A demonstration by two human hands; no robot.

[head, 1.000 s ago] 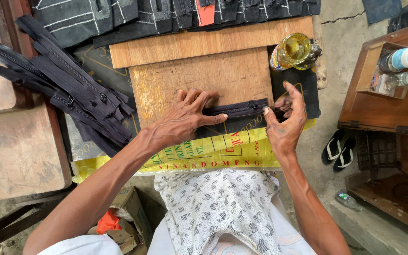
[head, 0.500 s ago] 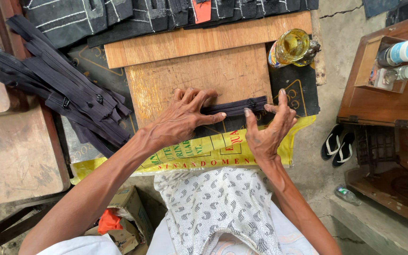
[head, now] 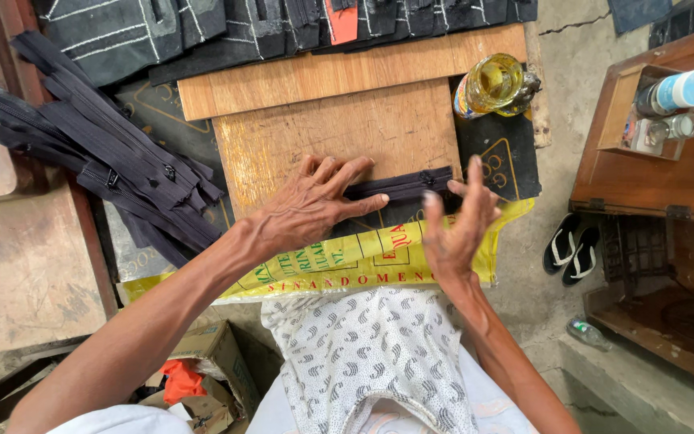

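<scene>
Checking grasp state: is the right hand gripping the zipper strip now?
No, the right hand is lifted with fingers spread open, while only the left hand presses the black zipper strip.

A yellow printed sack (head: 379,257) drapes the board's near edge; a cardboard box (head: 214,354) sits below left.

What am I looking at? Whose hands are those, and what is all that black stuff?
The camera sits on a person's head and looks down, so you see their own two arms. The left hand presses flat on a black zipper lying on a wooden board. The right hand is open, lifted just beside the zipper's end, holding nothing. To the left lies a pile of zippers. At the top are dark cloth pieces. A bottle of yellow liquid lies at the board's corner. A yellow sack hangs over the near edge. Sandals rest on the floor.
</scene>
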